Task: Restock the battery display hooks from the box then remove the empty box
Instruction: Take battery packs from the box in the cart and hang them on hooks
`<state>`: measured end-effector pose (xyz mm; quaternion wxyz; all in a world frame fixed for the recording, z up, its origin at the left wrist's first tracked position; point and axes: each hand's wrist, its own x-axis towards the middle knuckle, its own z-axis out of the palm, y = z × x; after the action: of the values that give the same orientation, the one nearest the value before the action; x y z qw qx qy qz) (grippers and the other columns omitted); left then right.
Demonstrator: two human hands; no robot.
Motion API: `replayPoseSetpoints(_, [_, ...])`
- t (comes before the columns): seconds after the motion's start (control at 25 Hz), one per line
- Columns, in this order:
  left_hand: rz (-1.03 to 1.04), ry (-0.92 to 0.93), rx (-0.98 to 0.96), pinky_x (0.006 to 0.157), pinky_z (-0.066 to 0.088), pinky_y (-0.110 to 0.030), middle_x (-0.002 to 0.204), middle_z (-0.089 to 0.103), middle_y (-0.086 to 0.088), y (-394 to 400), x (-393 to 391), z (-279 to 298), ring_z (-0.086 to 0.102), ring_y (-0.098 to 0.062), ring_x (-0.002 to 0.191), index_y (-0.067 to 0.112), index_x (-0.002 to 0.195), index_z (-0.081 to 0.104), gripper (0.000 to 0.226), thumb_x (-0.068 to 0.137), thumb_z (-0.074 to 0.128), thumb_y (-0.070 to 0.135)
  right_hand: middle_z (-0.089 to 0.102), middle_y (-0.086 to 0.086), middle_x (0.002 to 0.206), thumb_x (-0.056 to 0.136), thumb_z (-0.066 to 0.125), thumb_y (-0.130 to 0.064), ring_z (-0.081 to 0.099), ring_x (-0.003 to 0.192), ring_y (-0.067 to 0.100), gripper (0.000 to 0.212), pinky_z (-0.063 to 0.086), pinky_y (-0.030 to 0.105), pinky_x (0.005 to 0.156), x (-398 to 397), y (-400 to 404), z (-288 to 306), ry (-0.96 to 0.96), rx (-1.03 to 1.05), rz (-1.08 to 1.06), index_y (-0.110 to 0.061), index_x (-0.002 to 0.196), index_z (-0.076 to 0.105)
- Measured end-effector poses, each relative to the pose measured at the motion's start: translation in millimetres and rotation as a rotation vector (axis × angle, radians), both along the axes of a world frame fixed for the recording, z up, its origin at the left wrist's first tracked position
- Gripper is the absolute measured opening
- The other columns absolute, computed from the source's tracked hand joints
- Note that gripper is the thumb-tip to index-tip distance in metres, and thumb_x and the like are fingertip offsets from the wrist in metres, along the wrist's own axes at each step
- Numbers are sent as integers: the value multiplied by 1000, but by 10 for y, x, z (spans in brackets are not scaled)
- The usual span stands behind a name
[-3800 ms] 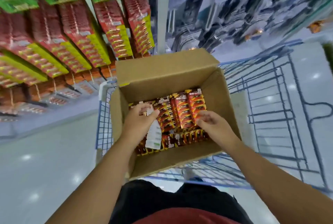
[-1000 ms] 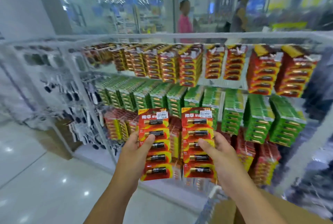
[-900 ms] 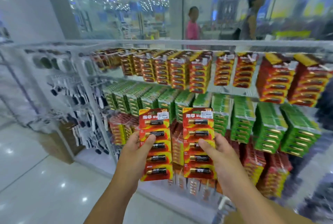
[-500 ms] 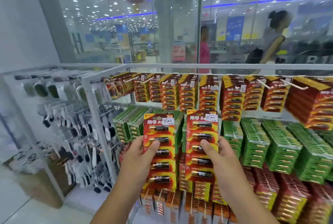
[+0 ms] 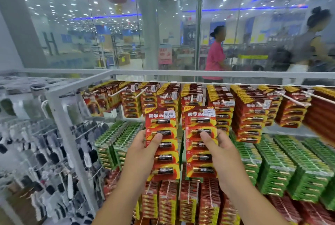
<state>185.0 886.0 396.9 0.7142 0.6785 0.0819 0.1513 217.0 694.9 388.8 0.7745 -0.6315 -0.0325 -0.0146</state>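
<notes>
My left hand (image 5: 140, 154) grips a stack of red and yellow battery cards (image 5: 162, 143) upright, thumb across the front. My right hand (image 5: 220, 154) holds a second, matching stack of battery cards (image 5: 200, 141) beside it. Both stacks are raised in front of the top row of display hooks (image 5: 192, 98), which carry the same red packs. White hook tips (image 5: 139, 93) stick out of some of the hanging packs. The cardboard box is out of view.
Green battery packs (image 5: 282, 166) fill the middle row and more red packs (image 5: 183, 203) hang below. A white rack frame post (image 5: 68, 134) stands at left with dark small goods (image 5: 45, 161) beyond it. Two people (image 5: 216, 52) walk behind the glass wall.
Both hands lifted battery cards out of the box in the cart and have raised them from the green row up to the top row of hooks; my view tilted upward.
</notes>
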Motion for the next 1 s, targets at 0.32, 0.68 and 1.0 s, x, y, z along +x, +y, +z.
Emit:
replayPoseSetpoints(0.32, [-53, 5, -23, 72, 65, -43, 95, 80, 14, 232, 733, 47, 79, -12, 84, 41, 107, 65, 6, 102, 63, 38, 52, -40, 83, 100, 63, -38, 57, 63, -20, 14, 45, 9, 61, 528, 242, 94, -15, 22, -51, -45, 93, 55])
replayPoseSetpoints(0.68, [-156, 10, -14, 76, 65, -46, 94, 80, 15, 363, 1103, -19, 79, -11, 84, 42, 100, 64, 3, 102, 63, 42, 65, -27, 115, 97, 65, -48, 63, 94, -13, 16, 51, 16, 78, 724, 452, -14, -1, -37, -139, -43, 112, 62])
replayPoseSetpoints(1.0, [-195, 6, 8, 82, 65, -49, 101, 80, 14, 419, 1295, -77, 78, -13, 92, 40, 113, 67, 14, 101, 63, 44, 54, -17, 147, 88, 66, -59, 48, 139, 10, 68, 44, 27, 102, 775, 482, -128, -53, -103, -171, -30, 148, 51])
